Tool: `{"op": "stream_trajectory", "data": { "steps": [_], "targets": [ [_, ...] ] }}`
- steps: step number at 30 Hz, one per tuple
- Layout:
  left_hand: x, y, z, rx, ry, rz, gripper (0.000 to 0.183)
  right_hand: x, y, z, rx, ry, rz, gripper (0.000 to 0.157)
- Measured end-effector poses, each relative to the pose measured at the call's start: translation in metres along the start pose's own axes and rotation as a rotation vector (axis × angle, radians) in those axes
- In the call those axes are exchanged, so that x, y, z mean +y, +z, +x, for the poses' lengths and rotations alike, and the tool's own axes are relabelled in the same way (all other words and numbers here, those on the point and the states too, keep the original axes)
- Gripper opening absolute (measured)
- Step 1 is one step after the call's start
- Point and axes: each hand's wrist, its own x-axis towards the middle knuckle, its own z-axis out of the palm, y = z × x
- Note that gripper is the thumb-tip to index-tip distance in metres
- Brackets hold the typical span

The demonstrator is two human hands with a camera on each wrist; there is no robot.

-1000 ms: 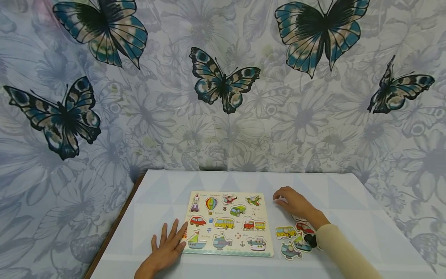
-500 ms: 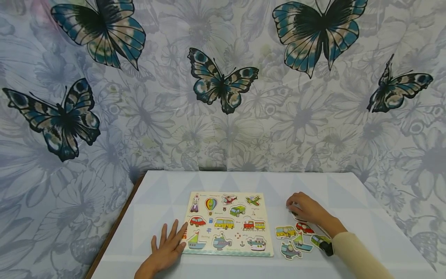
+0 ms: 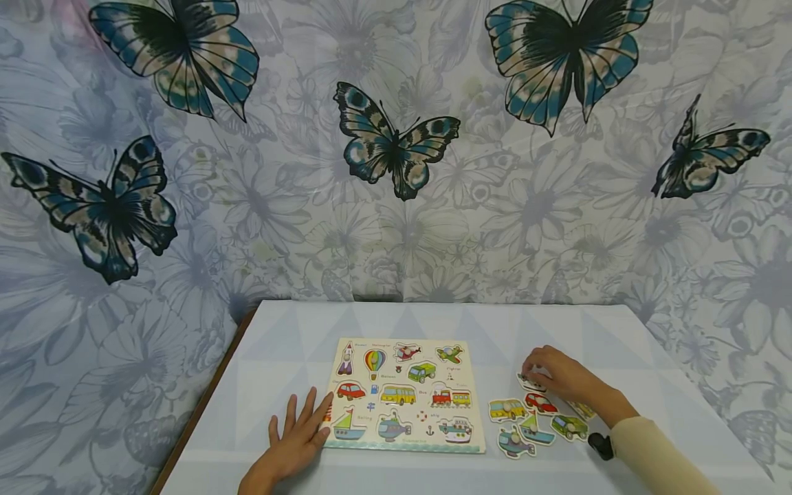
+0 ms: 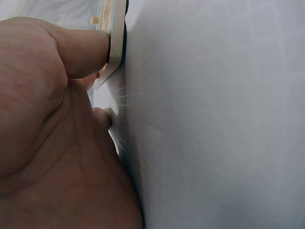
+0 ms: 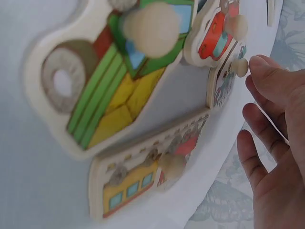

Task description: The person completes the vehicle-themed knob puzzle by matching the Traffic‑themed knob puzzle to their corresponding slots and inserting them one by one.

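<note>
My left hand (image 3: 295, 440) lies with fingers spread at the left edge of the vehicle puzzle board (image 3: 396, 449). The left wrist view shows its thumb (image 4: 88, 50) against the board's side. My right hand (image 3: 559, 377) is over the back of a group of loose knobbed puzzle pieces. In the right wrist view its thumb tip is right at the wooden knob (image 5: 240, 67) of the farthest piece, with the other fingers loosely spread. Near it lie the red car piece (image 3: 540, 403), the green truck piece (image 5: 128, 100) and the train piece (image 5: 131, 188).
Yellow bus (image 3: 507, 410), sailboat (image 3: 537, 434) and submarine (image 3: 515, 445) pieces lie right of the board, close together. The white table (image 3: 297, 337) ends at a butterfly-patterned backdrop (image 3: 408, 247). A black device (image 3: 600, 445) sits at the right wrist.
My right hand has moved right and slightly nearer, from beside the board's upper right to over the back piece. The green truck piece has come into view. The left hand has stayed still.
</note>
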Motion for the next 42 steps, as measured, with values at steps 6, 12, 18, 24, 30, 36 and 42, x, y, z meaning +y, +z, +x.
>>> {"op": "stream_trajectory", "data": {
  "steps": [6, 12, 18, 24, 30, 36, 42],
  "targets": [
    [-0.001, 0.001, 0.000, 0.009, -0.001, -0.001, 0.092, 0.001, -0.003, -0.003, -0.066, 0.041, 0.009, 0.010],
    [0.003, -0.002, -0.001, -0.001, -0.004, 0.000, 0.079, 0.000, -0.004, -0.005, -0.102, 0.061, 0.058, 0.010],
    [0.001, 0.001, 0.000, 0.000, 0.001, -0.002, 0.089, 0.003, -0.002, -0.004, -0.113, 0.032, 0.075, 0.012],
    [-0.002, 0.002, 0.001, 0.012, 0.009, 0.002, 0.096, 0.001, -0.003, -0.003, -0.118, 0.022, 0.076, 0.013],
    [-0.003, 0.002, 0.001, 0.008, 0.006, -0.001, 0.095, 0.000, -0.004, 0.000, -0.076, -0.027, 0.040, 0.014],
    [-0.004, 0.003, 0.002, 0.006, -0.002, -0.009, 0.099, -0.006, -0.007, 0.005, -0.038, -0.052, 0.030, 0.014],
    [0.004, -0.001, -0.002, -0.006, -0.017, 0.013, 0.083, -0.016, -0.008, 0.012, -0.047, -0.046, 0.041, 0.015]
  ]
}}
